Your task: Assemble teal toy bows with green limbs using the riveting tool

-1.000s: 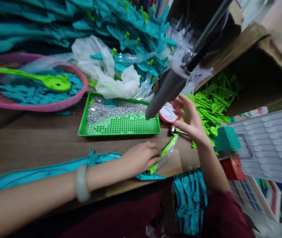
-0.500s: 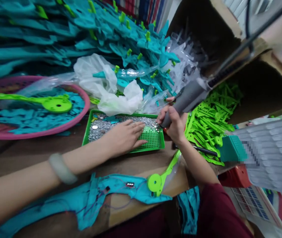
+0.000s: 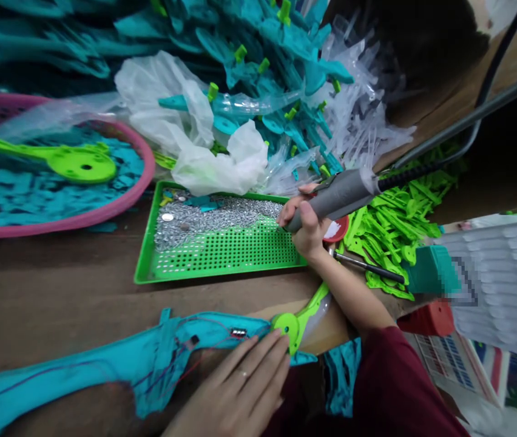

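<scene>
Screw pickup: right hand (image 3: 306, 229) gripping grey power screwdriver (image 3: 337, 194), tip in green perforated tray (image 3: 142, 267); left hand (image 3: 235, 388) flat, empty, on teal plastic strip (image 3: 149, 358). Needs steady tip.

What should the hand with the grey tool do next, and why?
Probably lift the grey tool from the green tray and bring its tip to the green disc. The right hand holds the tip in the silver bits, and the left hand lies flat against the teal piece beside that disc.

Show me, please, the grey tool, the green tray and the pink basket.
grey tool (image 3: 340, 194): head view, on its handle.
green tray (image 3: 240, 249): head view, on its bare floor.
pink basket (image 3: 149, 175): head view, on its right rim.
</scene>
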The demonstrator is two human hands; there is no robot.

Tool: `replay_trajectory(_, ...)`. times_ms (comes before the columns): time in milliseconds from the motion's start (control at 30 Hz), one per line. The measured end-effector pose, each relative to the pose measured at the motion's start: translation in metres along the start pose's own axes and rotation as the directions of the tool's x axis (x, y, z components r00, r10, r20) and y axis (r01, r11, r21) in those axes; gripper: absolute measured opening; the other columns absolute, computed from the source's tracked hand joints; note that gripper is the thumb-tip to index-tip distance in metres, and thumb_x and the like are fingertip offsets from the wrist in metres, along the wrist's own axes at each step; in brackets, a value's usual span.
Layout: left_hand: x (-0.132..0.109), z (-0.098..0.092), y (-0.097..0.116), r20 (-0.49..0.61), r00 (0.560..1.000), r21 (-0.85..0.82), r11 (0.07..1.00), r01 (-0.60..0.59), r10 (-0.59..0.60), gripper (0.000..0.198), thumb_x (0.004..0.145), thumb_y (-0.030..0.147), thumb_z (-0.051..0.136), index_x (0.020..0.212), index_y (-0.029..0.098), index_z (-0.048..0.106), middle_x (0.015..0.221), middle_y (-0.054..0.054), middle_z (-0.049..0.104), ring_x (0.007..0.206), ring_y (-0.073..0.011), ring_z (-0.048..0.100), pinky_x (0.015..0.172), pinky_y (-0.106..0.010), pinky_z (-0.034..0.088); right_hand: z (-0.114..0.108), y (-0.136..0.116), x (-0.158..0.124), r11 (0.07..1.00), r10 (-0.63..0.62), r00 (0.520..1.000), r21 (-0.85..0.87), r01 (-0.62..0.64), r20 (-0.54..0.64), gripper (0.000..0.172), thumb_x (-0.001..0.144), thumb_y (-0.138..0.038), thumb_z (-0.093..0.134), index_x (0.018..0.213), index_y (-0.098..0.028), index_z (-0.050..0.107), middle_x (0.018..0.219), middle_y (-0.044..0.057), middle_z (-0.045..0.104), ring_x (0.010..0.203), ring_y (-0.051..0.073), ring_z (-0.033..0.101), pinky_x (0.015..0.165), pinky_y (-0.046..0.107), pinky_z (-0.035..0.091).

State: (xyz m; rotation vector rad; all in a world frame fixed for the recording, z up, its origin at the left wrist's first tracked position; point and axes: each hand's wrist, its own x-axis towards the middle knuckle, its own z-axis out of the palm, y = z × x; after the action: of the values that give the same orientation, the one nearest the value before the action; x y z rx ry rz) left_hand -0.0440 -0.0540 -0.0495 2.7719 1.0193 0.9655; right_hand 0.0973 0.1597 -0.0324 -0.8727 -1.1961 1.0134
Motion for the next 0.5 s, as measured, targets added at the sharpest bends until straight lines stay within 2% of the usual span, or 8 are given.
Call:
replay_trajectory(100, 0.015, 0.030, 0.008, 0.031, 0.999, 0.016, 0.999, 0.043, -0.044, 0.047, 0.096, 0.041, 0.056, 0.135, 0.015, 0.063, 0.149, -0.010, 0.058, 0.140, -0.0270, 0.048, 0.117, -0.043, 0.035, 0.001, 0.003, 0.001, 0.999, -0.031, 0.999, 0.027, 0.031, -0.008, 0.047, 0.075, -0.061, 0.069, 0.096, -0.027, 0.043, 0.051, -0.013, 0.049, 0.038, 0.010, 0.049, 0.044, 0.026, 0.045)
replay_trajectory(200, 0.017, 0.049, 0.012, 0.057, 0.997, 0.072, 0.996, 0.048, -0.052, 0.051, 0.092, 0.036, 0.058, 0.136, 0.011, 0.061, 0.149, -0.014, 0.057, 0.140, -0.0297, 0.048, 0.114, -0.045, 0.035, 0.000, 0.006, 0.002, 0.999, -0.043, 0.999, 0.016, 0.043, -0.020, 0.045, 0.077, -0.059, 0.070, 0.097, -0.027, 0.046, 0.053, -0.013, 0.051, 0.039, 0.010, 0.050, 0.044, 0.025, 0.045)
replay_trajectory(267, 0.009, 0.051, 0.015, 0.053, 0.998, 0.078, 0.996, 0.038, -0.043, 0.051, 0.091, 0.031, 0.057, 0.137, 0.010, 0.060, 0.148, -0.015, 0.058, 0.140, -0.0302, 0.048, 0.115, -0.045, 0.034, -0.001, 0.009, 0.002, 0.999, -0.051, 0.998, 0.016, 0.052, -0.023, 0.043, 0.078, -0.058, 0.070, 0.098, -0.026, 0.049, 0.054, -0.013, 0.052, 0.040, 0.009, 0.051, 0.044, 0.025, 0.045)
replay_trajectory(400, -0.006, 0.044, 0.018, 0.044, 0.999, 0.070, 0.997, -0.022, 0.019, 0.049, 0.092, 0.024, 0.049, 0.138, 0.009, 0.060, 0.155, -0.017, 0.051, 0.140, -0.0316, 0.049, 0.123, -0.049, 0.026, 0.005, 0.012, 0.005, 0.999, -0.040, 0.999, -0.012, 0.040, -0.011, 0.040, 0.078, -0.057, 0.070, 0.092, -0.024, 0.054, 0.052, -0.012, 0.052, 0.041, 0.008, 0.052, 0.048, 0.025, 0.048)
replay_trajectory(500, -0.009, 0.039, 0.016, 0.027, 0.998, 0.078, 0.995, -0.061, 0.059, 0.049, 0.092, 0.015, 0.041, 0.136, 0.007, 0.061, 0.154, -0.017, 0.051, 0.138, -0.0305, 0.052, 0.127, -0.050, 0.021, 0.005, -0.008, 0.004, 0.997, -0.071, 0.997, -0.034, 0.069, -0.037, 0.039, 0.078, -0.057, 0.071, 0.090, -0.024, 0.054, 0.054, -0.011, 0.053, 0.043, 0.009, 0.055, 0.049, 0.026, 0.049)
